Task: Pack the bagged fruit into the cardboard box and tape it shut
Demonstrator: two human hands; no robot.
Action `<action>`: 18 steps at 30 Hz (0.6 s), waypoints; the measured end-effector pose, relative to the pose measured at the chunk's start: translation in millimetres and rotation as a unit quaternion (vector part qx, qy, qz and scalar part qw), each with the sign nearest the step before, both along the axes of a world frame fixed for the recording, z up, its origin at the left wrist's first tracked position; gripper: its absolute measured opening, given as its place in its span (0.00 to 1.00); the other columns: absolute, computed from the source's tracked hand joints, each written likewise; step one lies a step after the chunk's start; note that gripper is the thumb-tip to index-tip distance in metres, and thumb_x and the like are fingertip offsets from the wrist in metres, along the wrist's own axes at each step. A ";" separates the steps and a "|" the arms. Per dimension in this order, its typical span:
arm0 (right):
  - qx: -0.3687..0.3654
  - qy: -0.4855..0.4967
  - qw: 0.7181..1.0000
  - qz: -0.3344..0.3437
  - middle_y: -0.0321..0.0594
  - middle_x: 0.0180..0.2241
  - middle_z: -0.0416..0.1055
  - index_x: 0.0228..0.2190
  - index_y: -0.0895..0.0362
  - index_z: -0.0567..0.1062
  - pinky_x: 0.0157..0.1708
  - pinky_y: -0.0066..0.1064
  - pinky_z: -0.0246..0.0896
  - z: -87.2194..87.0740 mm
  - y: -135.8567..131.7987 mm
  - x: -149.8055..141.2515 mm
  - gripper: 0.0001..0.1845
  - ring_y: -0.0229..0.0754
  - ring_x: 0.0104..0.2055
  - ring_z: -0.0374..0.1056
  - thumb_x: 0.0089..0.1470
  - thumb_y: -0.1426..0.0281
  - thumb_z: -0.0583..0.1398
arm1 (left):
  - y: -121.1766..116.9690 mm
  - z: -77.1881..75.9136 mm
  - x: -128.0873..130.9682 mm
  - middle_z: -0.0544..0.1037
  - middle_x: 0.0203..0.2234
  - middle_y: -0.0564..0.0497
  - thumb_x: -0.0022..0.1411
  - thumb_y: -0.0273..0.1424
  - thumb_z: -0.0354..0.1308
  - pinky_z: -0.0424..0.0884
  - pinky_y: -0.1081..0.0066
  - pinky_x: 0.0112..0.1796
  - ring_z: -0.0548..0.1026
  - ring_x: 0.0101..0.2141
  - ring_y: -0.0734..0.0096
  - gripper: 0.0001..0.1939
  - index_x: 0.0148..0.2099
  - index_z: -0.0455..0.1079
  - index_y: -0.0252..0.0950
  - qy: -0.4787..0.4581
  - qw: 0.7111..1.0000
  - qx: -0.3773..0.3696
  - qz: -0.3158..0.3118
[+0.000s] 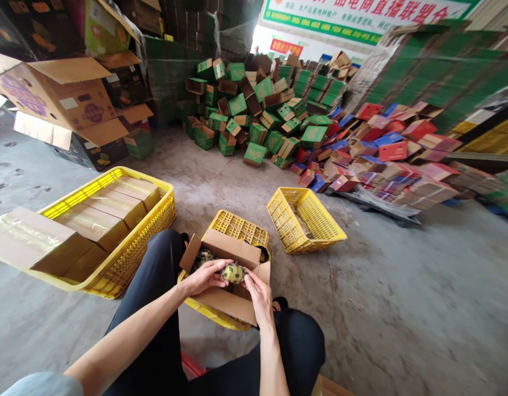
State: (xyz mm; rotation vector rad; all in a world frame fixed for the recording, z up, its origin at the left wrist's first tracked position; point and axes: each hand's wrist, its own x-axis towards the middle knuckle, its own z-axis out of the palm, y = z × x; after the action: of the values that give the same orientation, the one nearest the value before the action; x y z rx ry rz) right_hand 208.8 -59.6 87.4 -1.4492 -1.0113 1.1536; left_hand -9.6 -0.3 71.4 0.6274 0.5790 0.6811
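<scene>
Over the open cardboard box (233, 246), a small yellow-green fruit with dark spots (233, 273) is held between my two hands; its exact kind I cannot make out. My left hand (208, 276) has its fingers closed around the left end. At the right end, the fingers of my right hand (257, 289) pinch it. Similar dark-spotted pieces (205, 256) lie inside the box at its left, partly hidden by my left hand. The box's flaps stand open, and it rests on a yellow plastic crate (221, 318) between my knees.
To the left, a yellow crate (126, 269) holds several taped cardboard boxes (117, 201). Another yellow crate (318, 223) stands ahead to the right. Green boxes (254, 154) and red and blue boxes (394, 151) lie piled behind. Large open cartons (68, 96) are stacked at the left.
</scene>
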 end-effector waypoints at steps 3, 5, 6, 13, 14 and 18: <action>-0.001 -0.026 0.999 -0.046 0.50 0.46 0.84 0.46 0.56 0.86 0.47 0.49 0.80 0.1 -0.3 -1.4 0.36 0.59 0.45 0.82 0.48 0.41 0.69 | -0.4 4.1 -1.1 0.81 0.48 0.40 0.59 0.43 0.74 0.76 0.69 0.43 0.82 0.38 0.68 0.35 0.65 0.72 0.37 -0.031 0.999 0.023 0.014; -0.002 -0.046 0.997 -0.062 0.50 0.41 0.85 0.45 0.58 0.87 0.42 0.47 0.82 0.6 -0.1 -2.0 0.38 0.58 0.39 0.82 0.47 0.39 0.68 | -0.1 5.0 -1.4 0.78 0.54 0.40 0.54 0.38 0.78 0.75 0.70 0.44 0.81 0.40 0.68 0.39 0.66 0.71 0.39 -0.034 0.998 0.051 0.017; -0.005 -0.056 0.997 -0.059 0.50 0.38 0.85 0.44 0.58 0.87 0.39 0.46 0.82 1.2 0.1 -2.1 0.39 0.57 0.36 0.82 0.46 0.38 0.68 | 0.3 4.8 -1.6 0.77 0.56 0.41 0.53 0.36 0.78 0.74 0.71 0.43 0.80 0.40 0.69 0.40 0.66 0.71 0.40 -0.027 0.997 0.066 0.017; -0.014 -0.113 0.993 -0.023 0.45 0.22 0.80 0.39 0.59 0.87 0.27 0.38 0.77 10.7 -0.7 -3.5 0.40 0.51 0.25 0.78 0.50 0.35 0.63 | 4.5 -0.6 -4.4 0.80 0.41 0.45 0.59 0.48 0.71 0.72 0.73 0.33 0.76 0.31 0.72 0.33 0.61 0.73 0.36 0.085 0.986 0.142 -0.023; -0.013 -0.113 0.993 -0.022 0.44 0.22 0.80 0.38 0.59 0.87 0.27 0.37 0.76 12.1 -1.2 -4.1 0.39 0.51 0.25 0.77 0.50 0.36 0.63 | 4.8 -0.3 -4.5 0.80 0.42 0.45 0.59 0.49 0.71 0.72 0.73 0.35 0.77 0.33 0.71 0.33 0.60 0.74 0.36 0.085 0.985 0.148 -0.023; -0.015 -0.094 0.995 -0.027 0.42 0.20 0.78 0.36 0.59 0.87 0.25 0.35 0.73 14.7 -2.6 -6.2 0.38 0.47 0.22 0.74 0.49 0.36 0.64 | 4.6 1.9 -3.3 0.79 0.46 0.43 0.59 0.50 0.71 0.72 0.73 0.38 0.77 0.38 0.68 0.31 0.56 0.75 0.35 0.072 0.984 0.163 -0.018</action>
State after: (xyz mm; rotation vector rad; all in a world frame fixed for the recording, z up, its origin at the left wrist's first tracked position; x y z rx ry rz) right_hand 202.6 -62.1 102.0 -1.6236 -1.0803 1.0103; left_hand -12.9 4.4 73.2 0.9980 0.5932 0.7069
